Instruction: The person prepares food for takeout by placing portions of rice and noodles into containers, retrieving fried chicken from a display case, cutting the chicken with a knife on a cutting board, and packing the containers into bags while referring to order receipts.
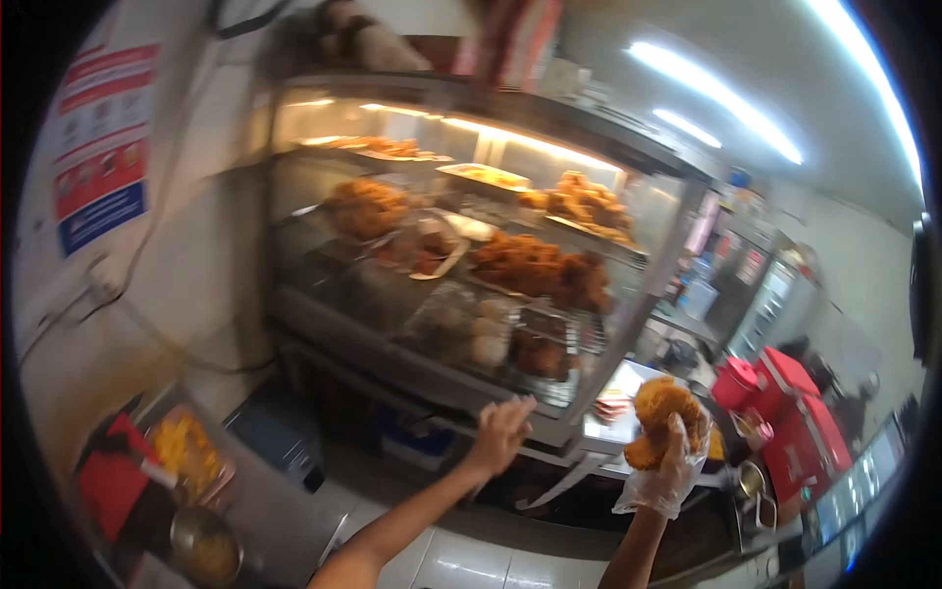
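A piece of breaded fried chicken (pixel 661 412) is held up in my right hand (pixel 673 471), which wears a clear plastic glove. My left hand (pixel 503 436) is bare and holds nothing; its blurred fingers reach toward the lower frame of a lit glass food warmer (pixel 434 368). Whether they touch that frame I cannot tell. Behind the glass lie heaps of fried chicken (pixel 533 265) on trays, with a bowl (pixel 430 247) of darker food near the middle. White rounded items (pixel 488 331) and a metal rack (pixel 544 342) of brown pieces sit on the lowest level.
Red insulated boxes (pixel 798 420) and a pink container (pixel 734 383) stand at the right. On the left, a steel counter holds a tray of yellow food (pixel 188 449) and a metal bowl (pixel 206 545). A dark bin (pixel 276 434) stands beside it, above the tiled floor (pixel 464 559).
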`<state>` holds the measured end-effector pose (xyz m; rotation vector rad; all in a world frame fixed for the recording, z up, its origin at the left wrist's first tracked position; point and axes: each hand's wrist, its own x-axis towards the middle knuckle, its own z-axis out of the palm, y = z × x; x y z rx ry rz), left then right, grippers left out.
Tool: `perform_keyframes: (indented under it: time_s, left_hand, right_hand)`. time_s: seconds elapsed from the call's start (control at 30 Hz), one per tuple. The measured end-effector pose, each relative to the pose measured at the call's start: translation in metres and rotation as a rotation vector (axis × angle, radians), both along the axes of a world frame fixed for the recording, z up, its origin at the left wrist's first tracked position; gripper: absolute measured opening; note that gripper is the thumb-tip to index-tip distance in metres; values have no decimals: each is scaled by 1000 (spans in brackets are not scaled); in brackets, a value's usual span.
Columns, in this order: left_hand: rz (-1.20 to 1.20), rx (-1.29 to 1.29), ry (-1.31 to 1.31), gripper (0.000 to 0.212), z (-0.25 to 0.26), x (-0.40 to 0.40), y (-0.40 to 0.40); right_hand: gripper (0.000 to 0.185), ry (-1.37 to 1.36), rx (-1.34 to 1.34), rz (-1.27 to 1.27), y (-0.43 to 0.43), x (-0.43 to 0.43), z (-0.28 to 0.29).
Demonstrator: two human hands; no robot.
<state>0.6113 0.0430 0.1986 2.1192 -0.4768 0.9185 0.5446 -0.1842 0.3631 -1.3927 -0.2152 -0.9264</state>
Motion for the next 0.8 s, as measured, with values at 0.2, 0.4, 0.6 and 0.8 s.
perform_keyframes:
  time_s: [0.2,0.4,0.6,0.8]
  left_hand:
    - [-20,-338,216,36,-72,-258,75]
    - [471,-618,301,29,-74,-511,197]
    - [1157,-838,78,29,-51,-654,265]
    - [1398,-921,-62,29,-72,-723,323]
  right_hand:
    - [32,358,143,759,142,-46,-118]
    - [31,574,-449,1445,428,-212,-196]
    - [31,-106,-1018,1551,649,-393,-207]
    - [31,-600,-1049,1467,780,-483,-250]
